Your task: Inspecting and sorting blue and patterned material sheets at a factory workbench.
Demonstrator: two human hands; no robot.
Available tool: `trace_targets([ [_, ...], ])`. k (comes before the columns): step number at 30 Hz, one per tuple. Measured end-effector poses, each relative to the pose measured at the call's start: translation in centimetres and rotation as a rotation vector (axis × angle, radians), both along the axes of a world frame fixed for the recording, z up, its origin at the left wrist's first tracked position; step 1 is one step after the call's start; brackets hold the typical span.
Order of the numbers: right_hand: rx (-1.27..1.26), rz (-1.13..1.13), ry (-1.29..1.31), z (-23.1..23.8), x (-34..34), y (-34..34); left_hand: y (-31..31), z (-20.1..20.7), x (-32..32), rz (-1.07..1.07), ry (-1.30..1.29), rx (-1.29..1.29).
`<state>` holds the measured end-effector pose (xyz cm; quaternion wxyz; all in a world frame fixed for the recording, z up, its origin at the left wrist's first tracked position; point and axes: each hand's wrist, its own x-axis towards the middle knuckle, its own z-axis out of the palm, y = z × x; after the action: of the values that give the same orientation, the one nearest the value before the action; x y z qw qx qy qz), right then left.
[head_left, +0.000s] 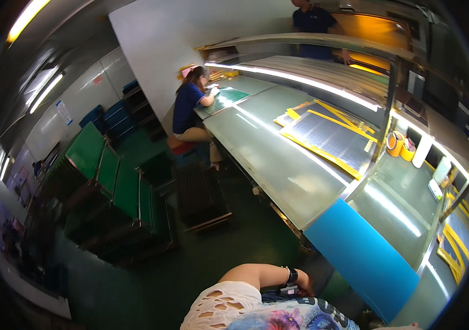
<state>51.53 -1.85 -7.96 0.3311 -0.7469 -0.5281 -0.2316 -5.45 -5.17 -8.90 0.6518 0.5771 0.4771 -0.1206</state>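
Observation:
My left arm bends across the lower middle, with a dark band round the wrist. My left hand [304,282] hangs low by my body, just left of the bench's near edge; its fingers are turned down and blurred, so their pose does not show. Closest to it on the bench lies a flat blue sheet [363,258], its edge apart from the hand. A small dark grey object [288,290] sits just under the wrist; whether the hand touches it I cannot tell. My right hand is out of view.
A long glossy bench [278,165] carries a dark patterned sheet [328,137] edged in yellow tape. Tape rolls [395,142] stand under the lit shelf. A co-worker [189,104] sits at the far end; another person [314,22] stands behind. Green-panelled racks [116,176] fill the left.

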Motion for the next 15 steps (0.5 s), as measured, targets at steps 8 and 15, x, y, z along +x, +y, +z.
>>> trace_targets([
  [8,-0.021,-0.055,0.273,0.0,-2.0,-1.4,0.8,0.3,0.3,-0.056,0.014,-0.058],
  [15,0.049,-0.011,0.199,6.0,-6.4,-1.1,0.7,-10.7,-2.6,-0.102,0.050,0.166],
])
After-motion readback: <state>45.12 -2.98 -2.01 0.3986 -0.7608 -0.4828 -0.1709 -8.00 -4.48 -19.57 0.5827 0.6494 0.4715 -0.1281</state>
